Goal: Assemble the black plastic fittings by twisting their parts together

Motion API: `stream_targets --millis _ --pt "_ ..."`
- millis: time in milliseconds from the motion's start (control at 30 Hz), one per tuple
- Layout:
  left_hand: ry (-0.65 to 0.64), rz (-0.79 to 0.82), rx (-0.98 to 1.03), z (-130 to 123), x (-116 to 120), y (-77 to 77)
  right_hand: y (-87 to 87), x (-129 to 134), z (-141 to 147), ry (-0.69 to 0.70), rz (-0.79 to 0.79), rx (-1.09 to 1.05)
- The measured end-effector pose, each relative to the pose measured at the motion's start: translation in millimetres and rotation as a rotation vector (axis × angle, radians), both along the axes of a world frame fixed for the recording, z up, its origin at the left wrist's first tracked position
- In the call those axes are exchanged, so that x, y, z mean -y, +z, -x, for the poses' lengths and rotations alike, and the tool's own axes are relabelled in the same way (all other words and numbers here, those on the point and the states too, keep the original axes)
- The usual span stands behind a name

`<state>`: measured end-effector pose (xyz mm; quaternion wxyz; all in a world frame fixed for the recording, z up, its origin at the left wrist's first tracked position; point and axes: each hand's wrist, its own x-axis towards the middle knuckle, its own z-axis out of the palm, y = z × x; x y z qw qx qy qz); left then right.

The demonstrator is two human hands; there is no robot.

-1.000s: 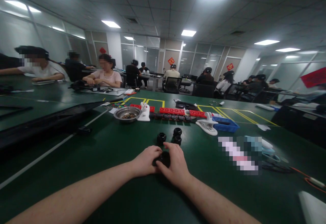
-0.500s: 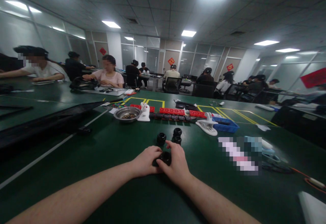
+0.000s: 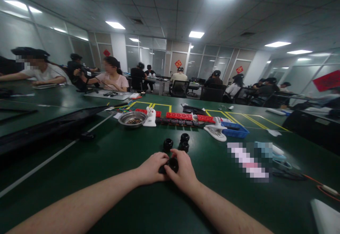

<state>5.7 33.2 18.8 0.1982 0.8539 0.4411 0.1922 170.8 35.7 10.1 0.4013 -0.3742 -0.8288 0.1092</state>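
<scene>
Head view: the left hand (image 3: pixel 152 168) and the right hand (image 3: pixel 184 170) meet over the green table (image 3: pixel 148 209), both closed around one black part (image 3: pixel 173 164). The left hand is clamped on its left side; the right hand grips the other side, thumb in front and fingers reaching over the back. The part sits between the two palms with a round hollow showing on top (whether its underside touches the table, I cannot tell, as the hands hide it).

Just beyond the fingers stand three black pieces, all round: one on the left (image 3: pixel 168 144), one at the back right (image 3: pixel 185 137) and one right in front of that (image 3: pixel 184 146).

Farther off, a metal bowl (image 3: pixel 122 122) holds small bits (image 3: pixel 134 121) (too small to make out), with a white clip (image 3: pixel 150 118) just beside it. Red strips (image 3: pixel 179 116) run in a row to the right of that clip, behind dark blocks (image 3: pixel 183 122). At their right end are a second white clip (image 3: pixel 216 133) and a blue tray (image 3: pixel 237 134). Co-workers sit around the room; the nearest, in white (image 3: pixel 49 73), is at the far left.
</scene>
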Motion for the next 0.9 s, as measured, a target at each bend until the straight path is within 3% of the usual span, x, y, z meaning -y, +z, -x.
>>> stream_targets --millis 167,433,700,900 --pt "-0.020 -0.024 -0.021 0.8 -2.0 -4.1 1.1 3.1 0.1 0.111 -0.018 0.011" --pt "0.007 -0.022 0.012 -1.1 -0.4 -1.2 -1.9 -2.5 0.0 -0.100 -0.079 -0.027" --pt "-0.031 -0.067 -0.028 0.6 -3.2 -6.1 1.2 2.1 -0.7 0.107 -0.062 0.006" --pt "-0.025 -0.061 -0.014 -0.2 -0.1 -1.8 0.1 -0.1 0.0 -0.016 -0.011 0.006"
